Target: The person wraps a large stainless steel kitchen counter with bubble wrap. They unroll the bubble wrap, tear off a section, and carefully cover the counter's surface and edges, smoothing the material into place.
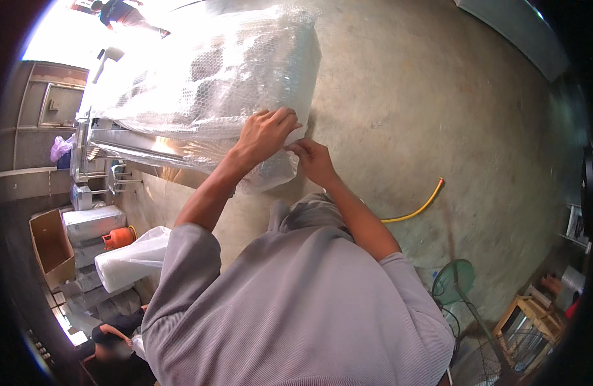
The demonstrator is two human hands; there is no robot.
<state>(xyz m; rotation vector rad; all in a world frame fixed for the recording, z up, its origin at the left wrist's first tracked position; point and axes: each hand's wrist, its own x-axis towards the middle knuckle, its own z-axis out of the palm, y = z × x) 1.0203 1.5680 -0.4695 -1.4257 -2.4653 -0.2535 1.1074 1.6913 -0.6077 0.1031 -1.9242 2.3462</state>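
Note:
A large, long object wrapped in clear bubble wrap (pixel 238 71) stands in front of me, reaching away to the far left. Shiny metal (pixel 142 141) shows under the wrap along its near left side. My left hand (pixel 267 135) is on the near right corner, its fingers curled over a fold of the film. Just right of it and lower, my right hand (pixel 314 161) pinches the wrap's edge between thumb and fingers. A loose flap of film hangs below both hands. What lies inside the wrap is mostly blurred by glare.
On the floor to the right lies a yellow hose (pixel 415 211); a green round fan (pixel 453 282) stands nearer. At left are a roll of white wrap (pixel 126 260), an orange gas cylinder (pixel 119 238) and a cardboard box (pixel 52 251). One person (pixel 113 344) is at lower left, another (pixel 122 13) far off.

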